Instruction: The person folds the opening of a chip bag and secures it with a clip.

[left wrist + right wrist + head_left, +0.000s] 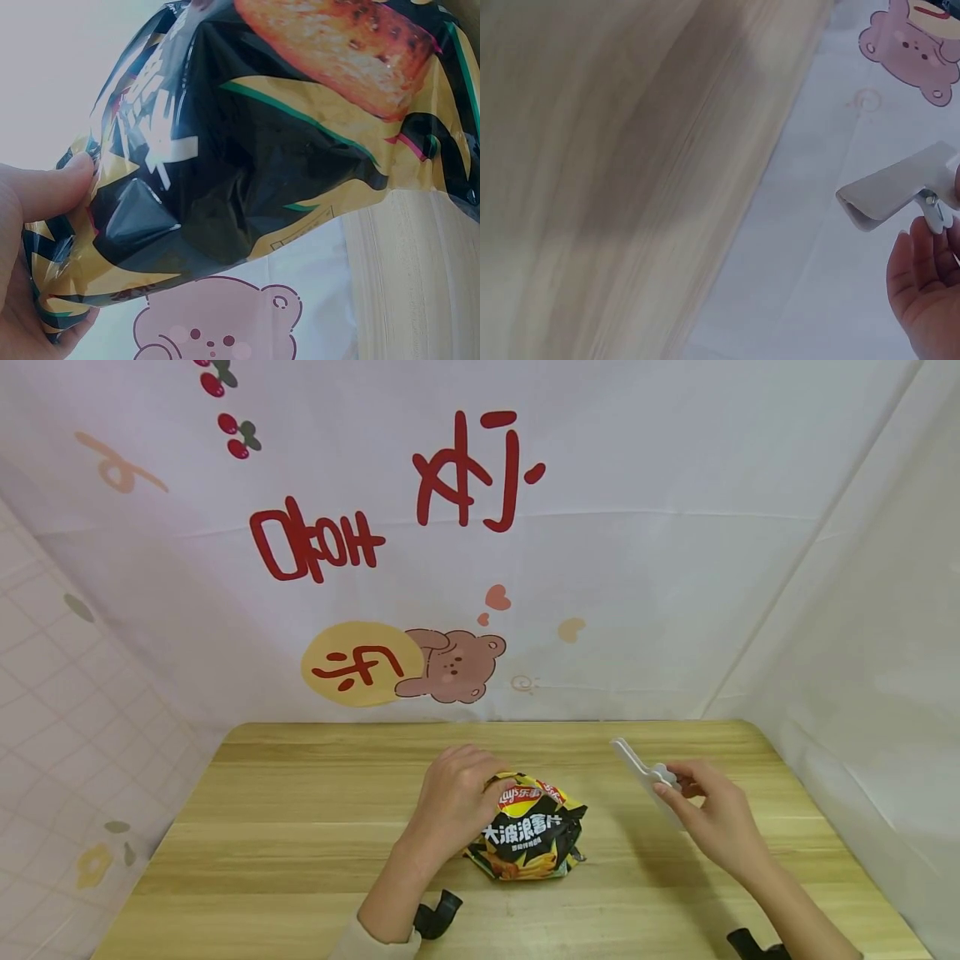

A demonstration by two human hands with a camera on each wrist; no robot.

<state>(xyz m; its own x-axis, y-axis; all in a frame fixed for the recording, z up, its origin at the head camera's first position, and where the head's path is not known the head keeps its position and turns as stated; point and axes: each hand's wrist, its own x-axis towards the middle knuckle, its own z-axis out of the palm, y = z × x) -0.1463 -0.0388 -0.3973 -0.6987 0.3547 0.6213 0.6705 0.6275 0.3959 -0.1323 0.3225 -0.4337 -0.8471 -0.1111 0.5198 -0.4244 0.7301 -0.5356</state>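
A black and yellow bag of potato chips point(528, 831) stands on the wooden table, its top crumpled. My left hand point(461, 793) grips the bag's upper left side; in the left wrist view the thumb lies on the front of the bag point(247, 150) and fingertips show behind it. To the right, above the table, my right hand point(712, 814) pinches the handles of a long white bag clip point(641, 764). The right wrist view shows the clip point(892, 187) with its metal spring and the right fingers point(922, 262) at its handle. Clip and bag are apart.
The wooden table point(300, 827) ends at a white printed cloth point(637, 568) with a bear drawing at the back. More cloth hangs at both sides. Black wrist-camera parts point(437, 916) show below the forearms.
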